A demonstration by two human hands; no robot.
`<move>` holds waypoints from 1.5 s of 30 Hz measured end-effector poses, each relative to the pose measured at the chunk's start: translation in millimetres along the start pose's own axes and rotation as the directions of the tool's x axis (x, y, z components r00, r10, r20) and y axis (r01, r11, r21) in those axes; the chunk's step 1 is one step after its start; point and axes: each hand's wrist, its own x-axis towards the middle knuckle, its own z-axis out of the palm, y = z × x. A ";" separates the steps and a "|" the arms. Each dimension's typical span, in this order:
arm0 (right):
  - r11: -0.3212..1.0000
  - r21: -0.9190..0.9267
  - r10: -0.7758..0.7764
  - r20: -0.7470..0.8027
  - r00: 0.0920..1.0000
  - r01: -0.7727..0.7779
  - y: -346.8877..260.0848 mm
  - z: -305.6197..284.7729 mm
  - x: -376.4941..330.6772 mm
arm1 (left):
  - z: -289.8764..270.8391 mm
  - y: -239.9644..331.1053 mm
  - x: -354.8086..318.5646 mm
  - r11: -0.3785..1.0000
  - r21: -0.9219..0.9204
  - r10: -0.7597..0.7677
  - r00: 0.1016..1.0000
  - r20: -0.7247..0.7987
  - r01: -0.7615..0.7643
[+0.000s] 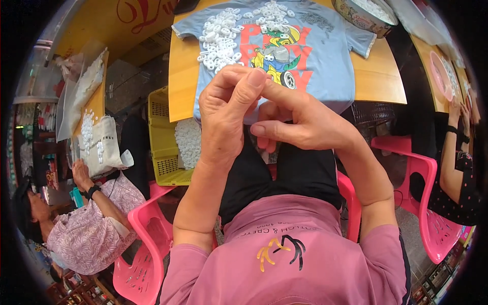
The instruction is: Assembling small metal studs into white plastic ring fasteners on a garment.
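My left hand (pixel 223 109) is raised over the table's near edge, its thumb and fingers pinched together at the tips. My right hand (pixel 310 119) meets it there, the index fingertip against the left thumb and the other fingers curled under the thumb. Whatever the fingers hold is hidden or too small to make out. Just beyond, a heap of small white plastic pieces (pixel 219 43) with holes lies on a light blue printed T-shirt (pixel 330 66). A second white heap (pixel 273 18) and a scatter of small dark bits (pixel 316 21) lie farther back on the shirt.
The shirt covers a wooden table (pixel 378 71). A yellow crate (pixel 161 142) with white pieces stands at its left, and a tin (pixel 362 18) at the back right. Pink chairs (pixel 145 229) flank me. One person (pixel 96 218) works at left, another (pixel 452 152) at right.
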 end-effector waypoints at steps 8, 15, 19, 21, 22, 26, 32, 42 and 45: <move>0.831 0.555 -0.172 0.185 0.968 0.042 4.2 2.7 0.8 | -2.8 -14.6 0.2 0.970 -0.180 -0.136 0.979 0.153 0.163; 0.510 0.859 -0.267 0.203 0.942 -0.041 13.3 19.3 3.1 | 1.8 -17.9 2.6 0.976 -0.207 -0.019 0.973 0.229 0.068; 0.564 0.826 -0.240 0.176 0.955 -0.011 15.7 16.8 6.4 | 3.2 -20.2 5.5 0.982 -0.187 0.020 0.976 0.216 0.022; 0.817 0.576 -0.046 0.110 0.993 -0.026 10.3 13.3 4.9 | 2.6 -18.0 6.0 1.000 -0.003 0.025 0.984 0.177 -0.025; 0.817 0.576 -0.045 0.109 0.993 -0.026 8.3 12.2 4.5 | 1.6 -16.2 6.4 1.000 -0.004 0.024 0.984 0.178 -0.024; 0.876 0.482 -0.068 0.090 0.994 0.016 4.8 11.6 1.2 | 1.6 -10.2 1.0 0.990 0.101 -0.120 0.971 0.208 0.100; 0.669 0.743 -0.228 0.175 0.958 0.023 14.9 15.2 2.9 | -3.1 -21.7 4.5 0.965 -0.208 -0.098 0.957 0.273 0.159; 0.434 0.901 -0.381 0.202 0.902 -0.018 21.0 24.6 4.6 | -2.1 -24.1 10.1 0.995 -0.064 0.095 0.949 0.300 -0.080; 0.488 0.873 -0.304 0.202 0.931 -0.031 21.3 23.0 5.0 | 5.9 -17.7 5.2 0.994 -0.104 -0.014 0.991 0.133 0.028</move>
